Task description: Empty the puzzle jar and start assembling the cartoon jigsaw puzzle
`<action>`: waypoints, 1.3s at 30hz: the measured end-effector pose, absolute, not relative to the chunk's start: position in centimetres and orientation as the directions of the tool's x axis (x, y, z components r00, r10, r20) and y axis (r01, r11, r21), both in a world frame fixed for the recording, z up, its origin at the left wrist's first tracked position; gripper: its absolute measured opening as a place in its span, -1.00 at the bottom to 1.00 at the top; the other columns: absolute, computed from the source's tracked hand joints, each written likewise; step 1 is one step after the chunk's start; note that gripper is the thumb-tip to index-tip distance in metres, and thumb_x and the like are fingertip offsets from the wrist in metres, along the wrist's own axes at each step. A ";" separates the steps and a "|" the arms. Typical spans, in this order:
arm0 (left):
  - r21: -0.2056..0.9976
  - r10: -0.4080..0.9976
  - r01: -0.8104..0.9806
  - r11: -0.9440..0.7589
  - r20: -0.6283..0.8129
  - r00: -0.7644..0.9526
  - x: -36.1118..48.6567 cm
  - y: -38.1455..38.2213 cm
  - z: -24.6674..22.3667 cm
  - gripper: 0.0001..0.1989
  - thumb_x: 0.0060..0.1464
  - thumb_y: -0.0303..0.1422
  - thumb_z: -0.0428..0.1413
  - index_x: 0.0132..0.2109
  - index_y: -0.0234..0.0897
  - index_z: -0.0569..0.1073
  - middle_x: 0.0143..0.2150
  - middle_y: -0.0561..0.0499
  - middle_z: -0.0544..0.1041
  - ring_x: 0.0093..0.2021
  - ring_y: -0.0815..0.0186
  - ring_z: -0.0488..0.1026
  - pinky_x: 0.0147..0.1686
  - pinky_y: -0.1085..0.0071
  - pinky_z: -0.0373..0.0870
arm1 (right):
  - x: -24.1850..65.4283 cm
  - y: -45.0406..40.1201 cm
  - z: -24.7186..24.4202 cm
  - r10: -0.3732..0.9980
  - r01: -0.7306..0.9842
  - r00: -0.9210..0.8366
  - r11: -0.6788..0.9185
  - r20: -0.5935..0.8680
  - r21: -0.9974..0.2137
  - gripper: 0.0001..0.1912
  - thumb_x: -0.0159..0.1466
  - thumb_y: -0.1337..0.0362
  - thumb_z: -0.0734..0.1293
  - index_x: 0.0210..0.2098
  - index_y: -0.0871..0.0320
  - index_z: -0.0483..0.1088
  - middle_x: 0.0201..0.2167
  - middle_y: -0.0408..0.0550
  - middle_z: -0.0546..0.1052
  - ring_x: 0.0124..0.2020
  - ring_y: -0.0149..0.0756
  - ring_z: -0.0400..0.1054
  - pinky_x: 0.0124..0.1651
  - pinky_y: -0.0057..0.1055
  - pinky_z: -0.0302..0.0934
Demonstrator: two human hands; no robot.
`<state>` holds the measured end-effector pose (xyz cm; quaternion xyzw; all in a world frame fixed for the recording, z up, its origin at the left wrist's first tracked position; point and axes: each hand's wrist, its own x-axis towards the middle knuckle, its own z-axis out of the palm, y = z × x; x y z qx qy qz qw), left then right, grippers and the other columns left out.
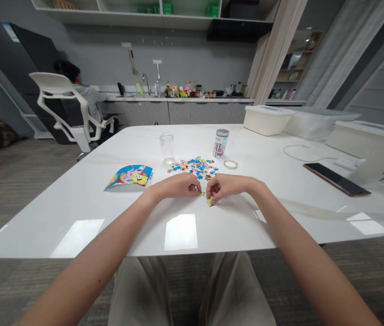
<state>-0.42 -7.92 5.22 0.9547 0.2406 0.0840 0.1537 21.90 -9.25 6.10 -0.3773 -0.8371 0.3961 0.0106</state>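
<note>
My right hand pinches a small yellow jigsaw puzzle piece low over the white table. Beside it, my left hand has its fingertips closed on another small puzzle piece at the tabletop. Just beyond both hands lies a loose pile of puzzle pieces, mostly blue, yellow and red. A curled picture sheet with yellow and pink cartoon figures is to the left of my left hand. Behind the pile stand a clear open jar and a printed can with a silver lid.
A round lid lies right of the pile. On the white table's right side are a phone, a cable and several storage boxes. A person sits in a white-framed chair at the far left, near the kitchen counter.
</note>
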 end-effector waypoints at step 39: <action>0.373 0.505 0.440 -0.817 0.095 0.858 -0.2 -7.7 4.7 -0.84 0.01 -0.47 0.06 -0.29 -0.27 0.55 -0.43 0.08 0.49 -0.44 0.41 0.35 -0.39 0.51 0.18 | 20.6 -10.5 7.2 0.706 0.682 -0.683 0.526 -0.186 -0.508 -0.81 0.07 0.20 0.42 -0.34 0.17 0.51 -0.46 -0.14 0.49 -0.45 -0.40 0.31 -0.38 -0.48 0.14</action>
